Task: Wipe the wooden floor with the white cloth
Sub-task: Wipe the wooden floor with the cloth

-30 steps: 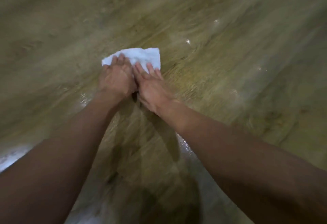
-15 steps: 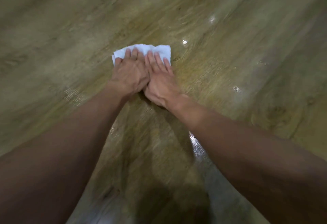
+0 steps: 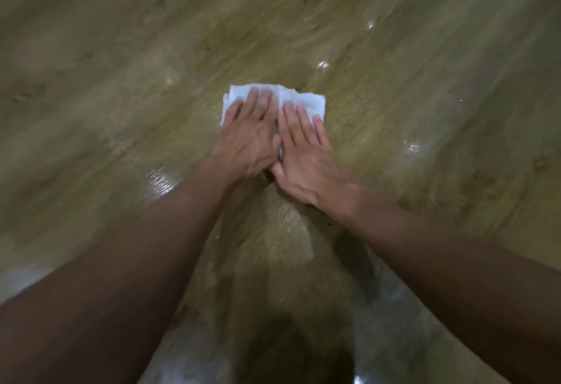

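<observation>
Fingers: the left fingers (image 3: 252,101) and right fingers (image 3: 303,116) are straight and a little spread, pressed flat on the cloth (image 3: 306,102). They curl round nothing and pinch nothing.
Hands: the left hand (image 3: 246,143) and right hand (image 3: 306,159) lie side by side at frame centre, their inner edges touching.
Cloth: white and folded, flat on the floor (image 3: 121,49) just above frame centre, under both hands.
Long axis: it runs left to right across the frame, crosswise to the fingers, dipping slightly at the right.
Governing relation: the cloth lies beneath the fingertips and extends just past them toward the top of the frame. A push that way would probably carry it ahead of the hands. Both hands are equally near, though the left fingertips reach a little higher on the cloth.
Floor: wooden, its grain slanting from lower left to upper right. Bright glints (image 3: 413,147) dot the right side, and one lies at the left.
Hidden: the palms cover the cloth's near edge, and only a white sliver shows between the hands. The frame's lower corners cut off both forearms. A dark shadow (image 3: 291,347) fills bottom centre. Blur smears the boards, so dirt or wetness cannot be told with certainty.
</observation>
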Demonstrator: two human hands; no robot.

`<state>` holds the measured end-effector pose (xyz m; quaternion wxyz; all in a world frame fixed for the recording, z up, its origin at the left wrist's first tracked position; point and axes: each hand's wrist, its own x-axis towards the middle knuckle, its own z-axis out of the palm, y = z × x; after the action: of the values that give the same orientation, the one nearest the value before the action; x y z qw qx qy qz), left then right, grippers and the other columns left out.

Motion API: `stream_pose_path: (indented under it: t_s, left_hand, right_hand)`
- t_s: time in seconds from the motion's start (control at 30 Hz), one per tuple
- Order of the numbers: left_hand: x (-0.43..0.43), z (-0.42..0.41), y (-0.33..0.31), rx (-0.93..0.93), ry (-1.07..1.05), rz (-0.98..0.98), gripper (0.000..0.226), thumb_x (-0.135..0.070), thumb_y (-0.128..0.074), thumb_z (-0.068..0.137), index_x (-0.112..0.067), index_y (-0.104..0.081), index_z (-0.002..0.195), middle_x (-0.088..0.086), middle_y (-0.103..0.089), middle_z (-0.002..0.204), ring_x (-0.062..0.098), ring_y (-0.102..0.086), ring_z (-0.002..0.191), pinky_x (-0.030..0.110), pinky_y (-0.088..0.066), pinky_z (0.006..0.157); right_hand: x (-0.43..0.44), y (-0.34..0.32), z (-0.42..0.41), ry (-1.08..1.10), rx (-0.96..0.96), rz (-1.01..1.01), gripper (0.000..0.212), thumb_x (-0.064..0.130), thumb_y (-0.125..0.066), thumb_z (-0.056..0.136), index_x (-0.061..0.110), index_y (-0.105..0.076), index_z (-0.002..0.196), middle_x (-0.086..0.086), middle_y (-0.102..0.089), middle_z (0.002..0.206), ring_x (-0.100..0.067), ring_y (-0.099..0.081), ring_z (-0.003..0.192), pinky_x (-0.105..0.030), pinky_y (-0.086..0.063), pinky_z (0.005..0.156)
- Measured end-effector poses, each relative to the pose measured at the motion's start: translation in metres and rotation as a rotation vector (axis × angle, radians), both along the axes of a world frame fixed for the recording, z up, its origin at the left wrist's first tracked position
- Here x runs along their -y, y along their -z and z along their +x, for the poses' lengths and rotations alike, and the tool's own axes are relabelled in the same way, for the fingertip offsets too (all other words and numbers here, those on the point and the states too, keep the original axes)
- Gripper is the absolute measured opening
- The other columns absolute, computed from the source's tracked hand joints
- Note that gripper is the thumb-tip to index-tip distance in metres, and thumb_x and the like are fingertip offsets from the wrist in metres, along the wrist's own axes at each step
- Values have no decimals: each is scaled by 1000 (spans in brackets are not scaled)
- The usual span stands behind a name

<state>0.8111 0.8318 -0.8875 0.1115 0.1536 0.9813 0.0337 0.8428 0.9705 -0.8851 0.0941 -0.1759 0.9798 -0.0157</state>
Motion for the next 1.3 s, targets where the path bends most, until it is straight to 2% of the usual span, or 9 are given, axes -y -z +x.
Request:
stream_pose_path:
  t_s: [0.2, 0.33, 0.53, 0.7, 0.83, 0.93, 1.03, 1.13, 1.3]
  left_hand:
    - [-16, 60, -6, -5, 138, 116, 69, -39, -17, 86, -9, -29, 148, 8, -26, 155, 29, -16, 146, 46, -11, 118]
    - [-34, 90, -1, 9, 131, 21, 66, -37, -13, 94, -5, -10, 151, 13, -6, 159, 31, -2, 147, 48, -2, 119]
    - [-41, 5, 1, 69, 33, 73, 61, -35, -23, 100, -8, -4, 151, 11, -1, 160, 31, 3, 147, 50, 1, 117]
    - [-52, 57, -6, 25, 172, 40, 62, -40, -28, 98, -14, -12, 152, 6, -6, 160, 31, -1, 147, 53, -1, 116]
    - [-67, 125, -4, 14, 381, 64, 61, -40, -26, 96, -10, -27, 149, 9, -22, 157, 33, -13, 146, 57, -14, 115]
    - [-76, 108, 4, -20, 449, -9, 61, -40, -20, 99, -8, -19, 151, 9, -14, 159, 33, -7, 146, 56, -10, 116]
    - [-93, 50, 7, -43, 386, -10, 59, -39, -16, 99, -14, -6, 152, 2, -4, 160, 26, 1, 147, 50, 1, 118]
    - [-110, 19, 9, -29, 315, 32, 58, -38, -18, 99, -19, -7, 152, -1, -6, 160, 25, 0, 148, 51, 2, 117]
    - [-103, 75, 6, -77, 407, 57, 62, -42, -17, 94, -22, -12, 152, -3, -12, 160, 27, -5, 147, 53, -3, 117]
  right_hand:
    - [-48, -6, 58, -172, 51, 7, 77, 57, -12, 95, 4, -18, 151, -11, -13, 160, -22, -8, 148, -41, -11, 120]
    - [-83, -11, 54, -237, 25, 56, 64, 47, -14, 100, 8, -22, 151, -7, -20, 159, -18, -16, 147, -37, -20, 118]
    - [-52, -8, -5, 11, -10, 47, 59, 35, -17, 102, 6, -5, 152, -8, -4, 162, -17, -1, 149, -34, -6, 120]
    - [-66, -7, 68, 67, 60, 6, 62, 35, -13, 100, 2, -3, 151, -12, 0, 161, -22, 6, 149, -39, -4, 120]
    - [-90, -14, 151, 92, 93, 2, 64, 39, -20, 100, -3, -22, 148, -18, -19, 157, -28, -11, 148, -45, -20, 118]
    - [-95, -8, 138, 176, 46, 42, 60, 36, -18, 101, -1, -24, 148, -16, -23, 157, -26, -18, 147, -44, -20, 118]
    - [-92, 3, 81, 328, -7, 28, 58, 30, -13, 101, 1, -7, 151, -15, -7, 160, -25, -3, 149, -40, -5, 120]
    - [-94, 9, 50, 394, -14, -6, 58, 27, -17, 101, 1, -5, 151, -14, -5, 160, -24, 0, 149, -39, -4, 120]
    - [-97, 3, 126, 367, 0, -83, 62, 29, -23, 98, 0, -10, 151, -15, -7, 160, -24, 0, 149, -37, -6, 121]
